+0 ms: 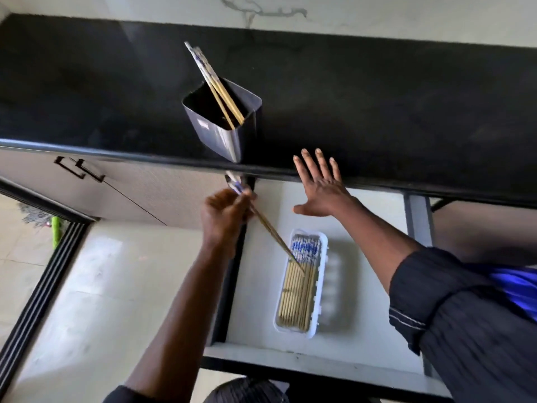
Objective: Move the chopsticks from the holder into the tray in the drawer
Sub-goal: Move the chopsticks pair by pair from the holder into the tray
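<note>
A dark square holder point(223, 132) stands on the black counter near its front edge, with a pair of bamboo chopsticks point(216, 85) leaning out of it to the upper left. Below, the drawer is pulled out and a white tray point(321, 286) in it holds several chopsticks lying side by side, blue-patterned ends at the far end. My left hand point(223, 213) is shut on a pair of chopsticks point(273, 234) whose tips point down into the tray. My right hand point(322, 187) hovers open, fingers spread, over the drawer's back by the counter edge.
The black counter point(377, 106) runs across the view with a pale wall behind. The white drawer floor point(258, 301) lies around the tray. A cabinet door with a black handle point(78, 168) is at left. Tiled floor and a green object show at far left.
</note>
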